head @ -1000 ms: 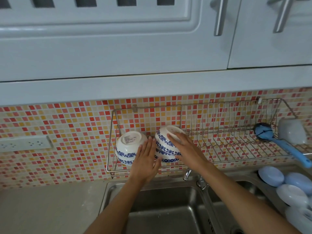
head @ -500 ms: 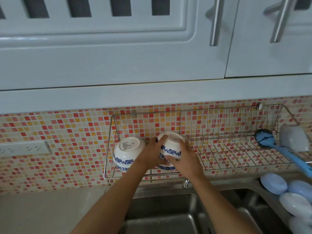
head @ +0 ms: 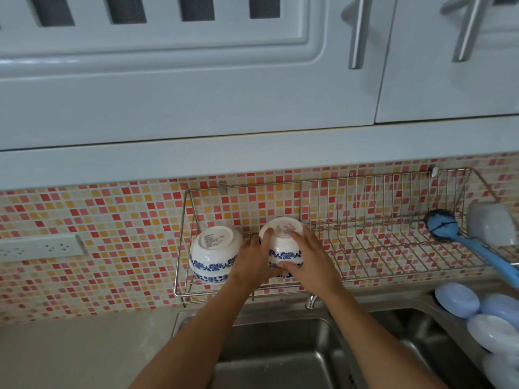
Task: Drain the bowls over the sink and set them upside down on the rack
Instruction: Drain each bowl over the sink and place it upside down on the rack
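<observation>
Head view: both hands wrap one upturned bowl [head: 282, 242] on the wire rack [head: 365, 248]. The left hand [head: 252, 262] curls its fingers against the bowl's left side, thumb up near the foot ring, while the right hand [head: 309, 258] spreads over the right side, thumb low across the blue flower band and fingertips [head: 295, 234] at the base. That bowl stands base-up, tilted a little toward the tiles, on the rack's left half. Just to its left sits a second bowl [head: 214, 254], also upside down, white with the same blue band, leaning against the rack's end wires and clear of both hands. Far along the rack to the right lie a blue-handled brush [head: 460, 240] and a pale grey cup [head: 491, 224]. Below, the steel sink [head: 280, 360] spans the frame; pale blue lids or plates [head: 477, 313] are stacked at its right edge.
</observation>
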A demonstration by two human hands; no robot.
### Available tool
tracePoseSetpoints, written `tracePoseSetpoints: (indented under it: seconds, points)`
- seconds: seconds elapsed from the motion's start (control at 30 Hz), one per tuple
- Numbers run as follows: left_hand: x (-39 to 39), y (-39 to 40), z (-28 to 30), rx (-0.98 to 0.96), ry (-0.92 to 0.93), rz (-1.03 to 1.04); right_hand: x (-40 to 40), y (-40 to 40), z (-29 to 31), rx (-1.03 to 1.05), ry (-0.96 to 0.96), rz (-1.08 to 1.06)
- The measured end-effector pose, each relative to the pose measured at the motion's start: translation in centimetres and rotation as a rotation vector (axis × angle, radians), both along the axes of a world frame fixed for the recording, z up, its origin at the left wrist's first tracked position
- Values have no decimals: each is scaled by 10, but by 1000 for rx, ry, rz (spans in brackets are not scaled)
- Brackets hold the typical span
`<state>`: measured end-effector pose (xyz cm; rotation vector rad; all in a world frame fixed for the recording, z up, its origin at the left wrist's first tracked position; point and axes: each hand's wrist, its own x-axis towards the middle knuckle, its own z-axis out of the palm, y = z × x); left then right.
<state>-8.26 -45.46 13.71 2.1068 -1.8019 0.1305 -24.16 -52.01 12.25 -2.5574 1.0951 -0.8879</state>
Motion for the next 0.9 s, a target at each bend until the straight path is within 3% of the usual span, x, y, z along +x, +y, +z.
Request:
tracePoseSetpoints:
  seconds: [0.13, 0.23, 0.37, 0.57, 0.9]
  points:
    - [4, 8, 6, -72, -117, -15, 2, 2, 3, 6, 1, -22]
    - [22, 29, 8, -134, -168, 116, 7, 2, 4, 38, 35, -68]
    - [54, 65, -1, -180, 51, 373, 15, 5, 9, 79, 86, -153]
    - [65, 73, -9, -239, 340, 313, 13, 10, 7, 95, 4, -137]
    - [77, 66, -22, -205, 379, 229, 18, 11, 4, 79, 23, -149]
